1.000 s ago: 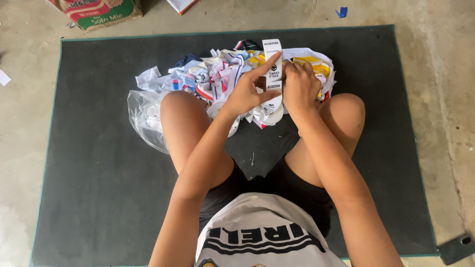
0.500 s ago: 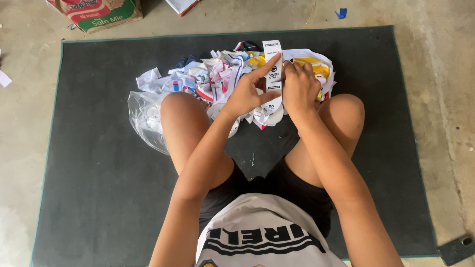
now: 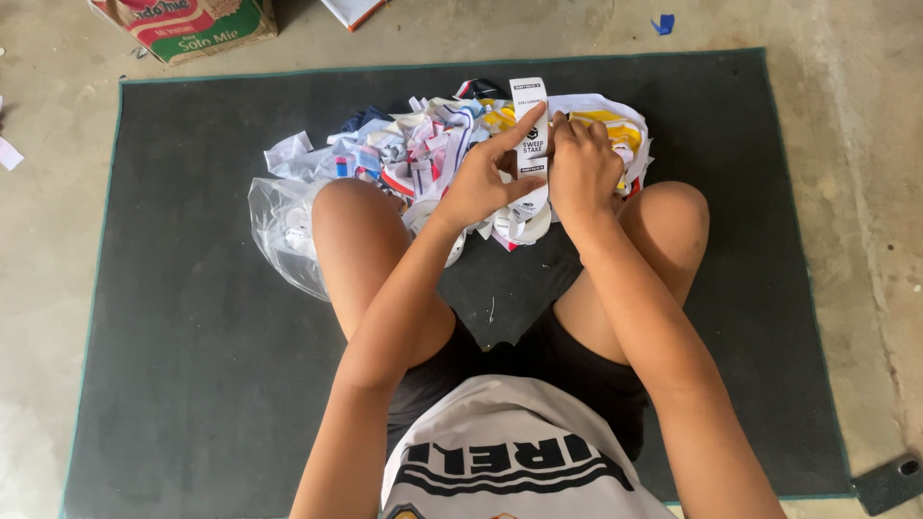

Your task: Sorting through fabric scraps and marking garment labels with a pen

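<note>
A white printed paper strip (image 3: pixel 530 135) is pinched upright between the left hand (image 3: pixel 481 183) and right hand (image 3: pixel 580 171), above the paper-scrap pile (image 3: pixel 423 154) at the dark mat's (image 3: pixel 192 317) far edge. The right fingers are curled shut on the strip's edge, their tips hidden; a clear plastic bag (image 3: pixel 279 231) is partly covered by the left knee.

Both hands, left hand (image 3: pixel 479 185) and right hand (image 3: pixel 580 171), hold a white paper strip (image 3: pixel 530 135) over a paper pile (image 3: pixel 423 154) at twelve o'clock.
</note>
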